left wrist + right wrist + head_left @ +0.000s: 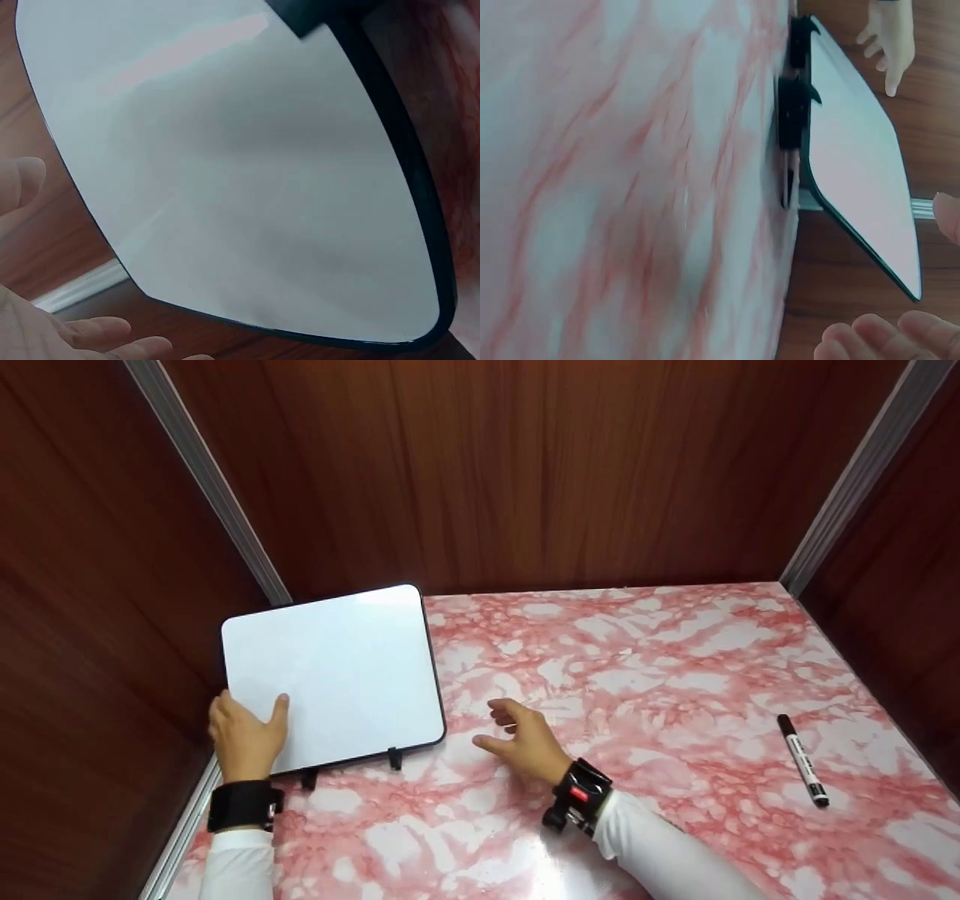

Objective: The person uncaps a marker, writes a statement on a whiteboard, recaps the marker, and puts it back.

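Whiteboard (345, 682) sits tilted on black stand (395, 758), left side of counter (637, 682). Left hand (247, 739) and right hand (529, 742) flank it, thumbs parted wide from fingers, holding nothing. Step, I judge: settling placement; next move calls for light, even contact.

The left arm (237, 866), white-sleeved with a black wrist band (238, 805), reaches from the near left almost straight toward the far side. Its left hand (247, 741) holds nothing, the thumb (280, 712) standing to the right, well apart from the fingers (220, 714). The right arm (667, 847), sleeved and banded alike, slants from the near right toward the far left. Its right hand (531, 742) is empty too, fingers gently bent, a gap separating them from the thumb.
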`<state>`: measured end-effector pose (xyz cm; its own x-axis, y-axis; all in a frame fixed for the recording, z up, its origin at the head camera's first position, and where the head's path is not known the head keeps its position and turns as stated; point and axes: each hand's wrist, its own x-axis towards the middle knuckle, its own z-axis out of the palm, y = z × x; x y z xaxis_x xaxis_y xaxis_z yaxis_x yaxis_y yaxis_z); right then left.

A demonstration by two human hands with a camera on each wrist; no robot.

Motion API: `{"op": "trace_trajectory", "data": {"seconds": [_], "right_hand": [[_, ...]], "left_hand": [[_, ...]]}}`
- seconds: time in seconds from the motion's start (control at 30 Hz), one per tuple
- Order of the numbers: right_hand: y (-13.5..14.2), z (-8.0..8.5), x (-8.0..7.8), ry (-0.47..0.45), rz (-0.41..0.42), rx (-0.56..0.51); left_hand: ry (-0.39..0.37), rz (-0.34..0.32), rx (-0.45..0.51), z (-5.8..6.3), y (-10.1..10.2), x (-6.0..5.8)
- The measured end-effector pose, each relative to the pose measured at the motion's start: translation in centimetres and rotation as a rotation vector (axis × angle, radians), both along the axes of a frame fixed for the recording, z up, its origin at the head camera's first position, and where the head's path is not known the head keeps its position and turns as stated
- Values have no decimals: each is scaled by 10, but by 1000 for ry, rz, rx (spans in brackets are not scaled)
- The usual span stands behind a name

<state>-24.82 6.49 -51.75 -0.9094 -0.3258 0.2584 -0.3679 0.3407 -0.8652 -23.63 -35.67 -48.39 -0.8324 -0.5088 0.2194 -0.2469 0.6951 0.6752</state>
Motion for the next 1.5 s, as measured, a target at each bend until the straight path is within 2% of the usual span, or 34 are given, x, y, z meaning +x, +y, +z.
{"op": "trace_trajectory", "data": {"seconds": [0.2, 0.4, 0.6, 0.8, 0.97, 1.13, 1.27, 1.5], "right_hand": [[-33, -8, -7, -162, 33, -94], [-56, -17, -16, -239, 68, -140], [-67, -20, -24, -309, 95, -155], [-71, -22, -26, -310, 100, -154], [-68, -23, -27, -282, 67, -145], [-55, -20, -31, -286, -17, -120], [-42, -18, -35, -320, -81, -149], [-13, -17, -42, -322, -163, -157]], "left_hand": [[-149, 20, 167, -6, -33, -6], [-223, -21, 241, -10, -44, -14], [-228, -62, 234, -14, -43, -17], [-187, -59, 258, -17, -40, -16], [-211, -82, 305, -18, -35, -14], [-245, -134, 319, -18, -21, -16], [-246, -171, 300, -19, -5, -17], [-201, -232, 345, -22, 32, -19]]}}
